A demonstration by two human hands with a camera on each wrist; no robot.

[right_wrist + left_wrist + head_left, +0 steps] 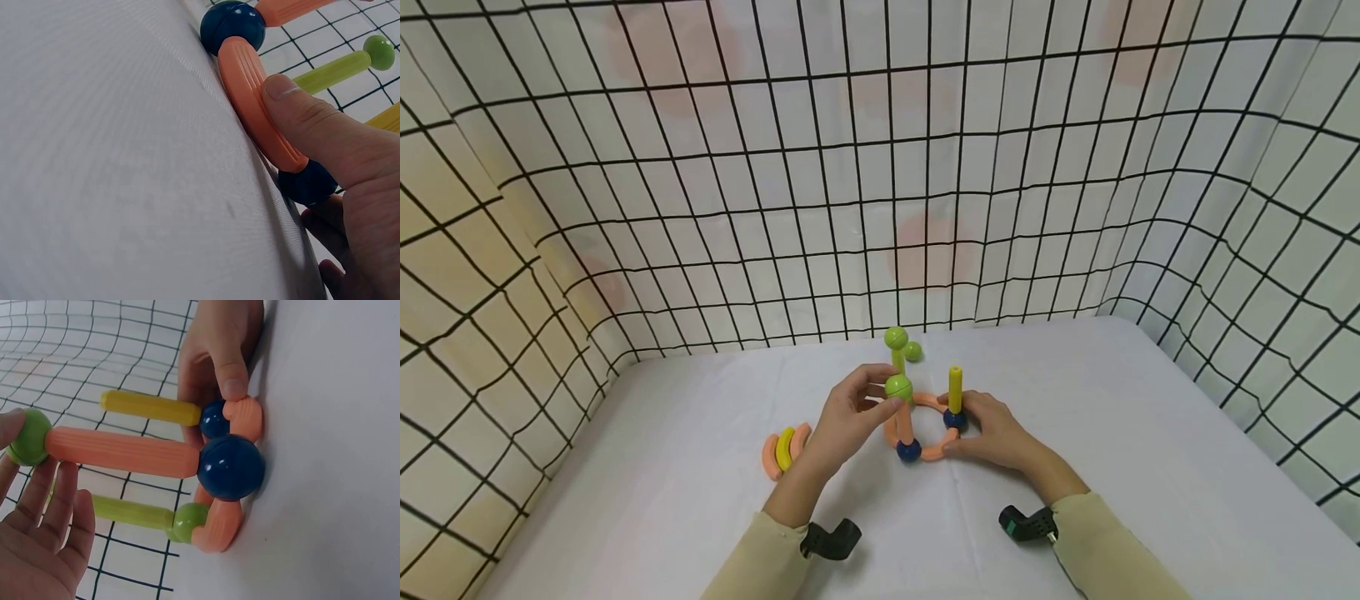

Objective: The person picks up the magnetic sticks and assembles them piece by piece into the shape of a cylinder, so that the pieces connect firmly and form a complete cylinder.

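Observation:
My left hand (848, 417) pinches a green ball (898, 387) atop an upright orange stick (125, 452), whose foot meets a navy ball (231, 467). That ball belongs to a ring of curved orange sticks (256, 106) and balls lying on the white surface. My right hand (996, 429) grips the ring's right side, thumb on a curved stick and fingers behind a second navy ball (955, 418). An upright yellow stick (955, 387) stands on that ball. At the ring's far side, a light green stick (134, 511) rises, topped by a green ball (896, 337).
Left of the left forearm lie two curved orange sticks (771, 457) with a curved yellow stick (785, 450) between them. Another green ball (913, 351) sits behind the ring. A white wall with a black grid (865, 200) encloses the back and sides of the white-covered table (685, 500).

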